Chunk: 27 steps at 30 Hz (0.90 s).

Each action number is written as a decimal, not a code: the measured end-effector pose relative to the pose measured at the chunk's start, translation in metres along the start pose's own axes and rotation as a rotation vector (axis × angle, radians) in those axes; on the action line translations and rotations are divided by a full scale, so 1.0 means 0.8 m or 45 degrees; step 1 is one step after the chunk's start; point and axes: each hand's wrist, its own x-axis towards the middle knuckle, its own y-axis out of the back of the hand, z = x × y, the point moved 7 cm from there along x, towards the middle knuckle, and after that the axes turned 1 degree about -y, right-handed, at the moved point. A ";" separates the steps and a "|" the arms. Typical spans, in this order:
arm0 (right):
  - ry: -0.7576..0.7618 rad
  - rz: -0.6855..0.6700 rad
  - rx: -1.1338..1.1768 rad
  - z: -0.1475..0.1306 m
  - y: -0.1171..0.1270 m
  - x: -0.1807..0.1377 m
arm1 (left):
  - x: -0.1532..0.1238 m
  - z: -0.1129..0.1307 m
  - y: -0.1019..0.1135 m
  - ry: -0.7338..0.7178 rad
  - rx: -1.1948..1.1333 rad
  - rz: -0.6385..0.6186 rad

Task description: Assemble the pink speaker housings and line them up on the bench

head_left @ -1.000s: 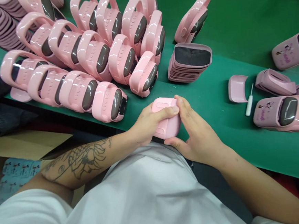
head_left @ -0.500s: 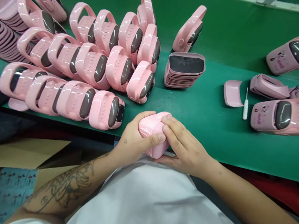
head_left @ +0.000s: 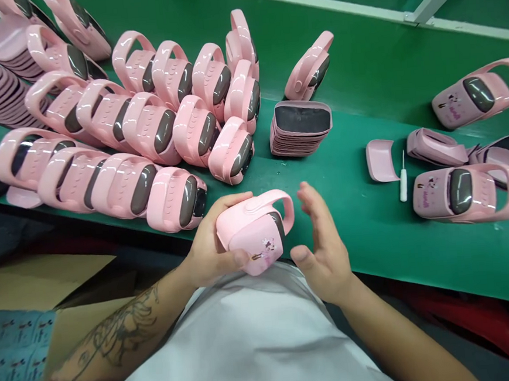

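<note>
My left hand (head_left: 209, 241) grips a pink plastic case with a carry handle (head_left: 254, 230), held just over the near edge of the green table (head_left: 373, 245). A small cartoon print shows on its side. My right hand (head_left: 323, 247) hovers just right of the case, fingers spread, holding nothing and not touching it. A stack of thin pink frames with dark centres (head_left: 301, 128) stands beyond the hands.
Several finished pink cases (head_left: 152, 128) lie in rows at the left and centre. One case (head_left: 311, 68) leans alone behind the stack. At the right lie two printed cases (head_left: 466, 192), a loose pink cover (head_left: 379, 160), a small white tool (head_left: 402, 176) and more frames (head_left: 436, 145).
My right hand has let go of the case and opened, drawing off to the right. My left hand has turned the case so its handle and printed side show.
</note>
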 end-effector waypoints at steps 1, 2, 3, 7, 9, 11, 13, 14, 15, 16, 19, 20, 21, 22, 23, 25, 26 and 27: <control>-0.101 0.018 0.033 0.007 0.003 0.000 | 0.005 0.001 -0.004 -0.035 -0.034 -0.063; -0.174 -0.009 0.073 0.012 0.003 0.002 | 0.011 0.003 -0.008 -0.077 -0.048 -0.128; -0.229 -0.058 0.124 0.016 0.002 0.004 | 0.018 0.004 -0.012 -0.134 -0.036 -0.193; -0.353 -0.078 0.289 0.023 0.007 0.013 | 0.034 0.006 -0.017 -0.345 0.260 -0.328; -0.420 -0.022 0.235 0.025 0.013 0.015 | 0.037 0.000 -0.014 -0.302 0.466 -0.296; -0.496 -0.014 0.132 0.027 0.018 0.016 | 0.035 -0.002 -0.015 -0.266 0.593 -0.269; -0.555 -0.038 0.050 0.028 0.021 0.016 | 0.030 0.002 -0.022 -0.334 0.685 -0.260; -0.573 -0.057 0.025 0.028 0.023 0.017 | 0.027 0.005 -0.027 -0.386 0.746 -0.243; -0.583 -0.075 0.007 0.028 0.025 0.017 | 0.025 0.008 -0.031 -0.440 0.821 -0.208; -0.583 -0.093 -0.004 0.027 0.027 0.018 | 0.023 0.011 -0.034 -0.482 0.900 -0.155; -0.535 -0.153 -0.026 0.020 0.033 0.019 | 0.016 0.017 -0.044 -0.564 1.067 0.022; -0.510 -0.167 -0.032 0.016 0.035 0.019 | 0.014 0.019 -0.047 -0.582 1.095 0.059; -0.483 -0.181 -0.034 0.012 0.037 0.019 | 0.011 0.020 -0.051 -0.597 1.115 0.081; -0.458 -0.197 -0.031 0.007 0.037 0.019 | 0.009 0.021 -0.055 -0.609 1.127 0.091; -0.437 -0.213 -0.026 0.003 0.038 0.019 | 0.007 0.021 -0.059 -0.619 1.133 0.095; -0.407 -0.257 -0.027 -0.003 0.038 0.020 | 0.004 0.021 -0.063 -0.621 1.128 0.098; -0.399 -0.286 -0.037 -0.005 0.038 0.021 | 0.004 0.021 -0.064 -0.617 1.119 0.095; -0.394 -0.315 -0.048 -0.006 0.037 0.021 | 0.003 0.020 -0.064 -0.607 1.109 0.088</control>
